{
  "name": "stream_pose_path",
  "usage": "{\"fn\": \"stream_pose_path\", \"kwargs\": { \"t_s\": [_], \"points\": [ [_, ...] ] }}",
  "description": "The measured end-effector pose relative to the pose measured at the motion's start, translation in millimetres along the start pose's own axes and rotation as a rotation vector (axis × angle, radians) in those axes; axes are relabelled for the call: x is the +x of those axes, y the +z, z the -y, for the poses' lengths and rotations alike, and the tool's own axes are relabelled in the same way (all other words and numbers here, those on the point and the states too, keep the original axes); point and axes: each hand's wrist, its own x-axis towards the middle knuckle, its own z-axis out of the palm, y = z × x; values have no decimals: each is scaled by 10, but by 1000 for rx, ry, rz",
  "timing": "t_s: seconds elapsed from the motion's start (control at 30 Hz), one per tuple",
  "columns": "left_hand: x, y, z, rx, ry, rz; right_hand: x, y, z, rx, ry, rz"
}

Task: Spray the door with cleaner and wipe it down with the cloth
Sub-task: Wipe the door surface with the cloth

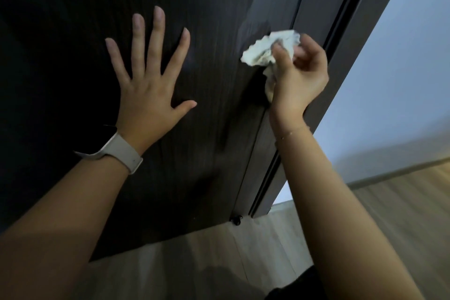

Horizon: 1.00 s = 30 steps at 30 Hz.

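Observation:
A dark wood-grain door point(73, 31) fills most of the head view. My left hand point(148, 80) lies flat on it with the fingers spread; a pale watch band circles that wrist. My right hand point(299, 75) grips a crumpled whitish cloth point(263, 48) and holds it against the door near its right edge. Part of the cloth hangs down behind my palm. No spray bottle is in view.
The dark door frame point(341, 44) runs diagonally just right of my right hand. Beyond it is a pale wall point(401, 80). Light wooden floor point(243, 251) lies below, with a small black door stop point(236, 220) at the door's bottom corner.

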Motion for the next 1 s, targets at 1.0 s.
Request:
{"fn": "stream_pose_path", "kwargs": {
  "t_s": [1.0],
  "points": [
    [1407, -519, -643, 68, 136, -108, 929, -537, 666, -279, -455, 238]
  ]
}}
